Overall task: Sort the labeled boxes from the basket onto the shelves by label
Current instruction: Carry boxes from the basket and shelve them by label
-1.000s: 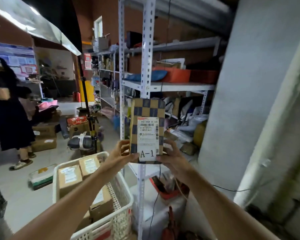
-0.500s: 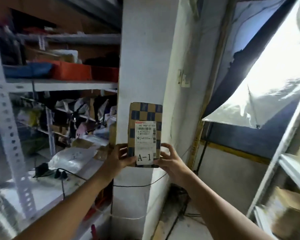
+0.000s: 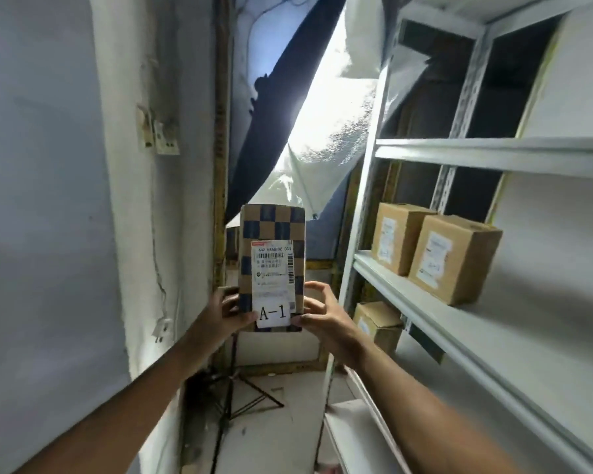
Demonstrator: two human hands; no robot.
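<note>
So the checkered box [image 3: 272, 265] marked A-1 is held upright just left of the shelf unit [image 3: 459, 295], left hand [image 3: 225, 314] and right hand [image 3: 322, 316] both pinching its bottom corners. Looks like the carry step; next it needs the A-1 spot found. 2 plain boxes [image 3: 435, 254] already sit on the shelf, but their labels are too blurry to read.

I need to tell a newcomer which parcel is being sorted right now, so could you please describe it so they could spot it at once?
Start at the white metal shelf on the right, then look left to the gap beside the wall. There, the left hand and right hand hold an upright box by its lower corners. Unlike the plain brown boxes on the shelf, it has a blue checkered pattern and a label reading A-1.
</note>
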